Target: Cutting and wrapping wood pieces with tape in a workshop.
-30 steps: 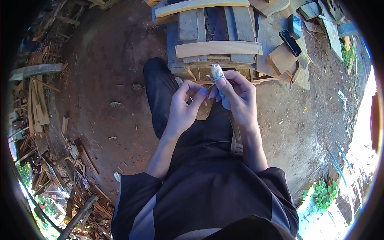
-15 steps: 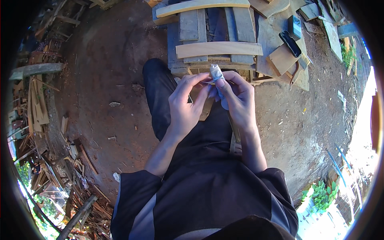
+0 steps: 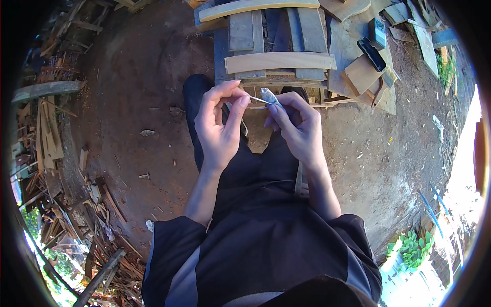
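Observation:
Between the thumb and forefinger of my left hand (image 3: 219, 125) is the end of a thin white string (image 3: 258, 99). It runs taut to a small whitish wrapped bundle (image 3: 269, 96). My right hand (image 3: 299, 128) grips that bundle, its thumb pressed over the string, and the pale tip sticks out above the fingers. What the bundle contains, and its lower part, are hidden by the right hand. Both hands are held above my lap, in front of a low wooden bench (image 3: 220, 53).
A curved pale board (image 3: 280, 62) lies across the bench, with another strip (image 3: 258, 8) behind it. To the right are a blue box (image 3: 377, 34), an open black case (image 3: 371, 55) and a wooden block (image 3: 362, 74). Scrap wood (image 3: 51, 133) is heaped at the left.
My left hand has moved left and away from the bundle, drawing the string out straight. The bundle has tilted to the left and come slightly lower in my right hand.

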The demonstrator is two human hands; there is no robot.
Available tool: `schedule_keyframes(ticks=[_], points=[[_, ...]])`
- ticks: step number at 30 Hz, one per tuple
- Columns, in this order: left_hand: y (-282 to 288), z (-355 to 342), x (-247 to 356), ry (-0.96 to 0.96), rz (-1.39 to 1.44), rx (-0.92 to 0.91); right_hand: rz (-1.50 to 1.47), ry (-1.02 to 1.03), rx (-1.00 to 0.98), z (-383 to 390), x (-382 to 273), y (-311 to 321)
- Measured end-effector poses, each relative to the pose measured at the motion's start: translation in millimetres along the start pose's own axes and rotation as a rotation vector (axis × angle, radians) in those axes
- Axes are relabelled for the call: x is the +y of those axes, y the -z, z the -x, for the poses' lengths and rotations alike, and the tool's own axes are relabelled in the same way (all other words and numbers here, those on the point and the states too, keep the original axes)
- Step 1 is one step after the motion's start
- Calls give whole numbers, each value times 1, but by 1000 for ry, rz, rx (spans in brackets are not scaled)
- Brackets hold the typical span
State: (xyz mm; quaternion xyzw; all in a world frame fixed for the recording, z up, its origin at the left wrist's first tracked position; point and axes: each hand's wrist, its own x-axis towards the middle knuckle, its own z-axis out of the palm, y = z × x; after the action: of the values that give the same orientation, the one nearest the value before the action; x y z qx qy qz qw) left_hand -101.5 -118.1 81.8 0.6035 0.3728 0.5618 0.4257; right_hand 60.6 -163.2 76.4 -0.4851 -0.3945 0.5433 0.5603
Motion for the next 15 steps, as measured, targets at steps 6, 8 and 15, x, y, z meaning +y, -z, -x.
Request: schedule_keyframes(ticks=[6, 8, 15], points=[[-12, 6, 19, -227, -242, -255, 390, 218, 141, -1, -1, -6], [-15, 3, 20, -264, -276, -258, 522, 334, 165, -1, 1, -5], [-8, -51, 19, -405, -330, -416, 572, 311, -18, 4, 1, -12]])
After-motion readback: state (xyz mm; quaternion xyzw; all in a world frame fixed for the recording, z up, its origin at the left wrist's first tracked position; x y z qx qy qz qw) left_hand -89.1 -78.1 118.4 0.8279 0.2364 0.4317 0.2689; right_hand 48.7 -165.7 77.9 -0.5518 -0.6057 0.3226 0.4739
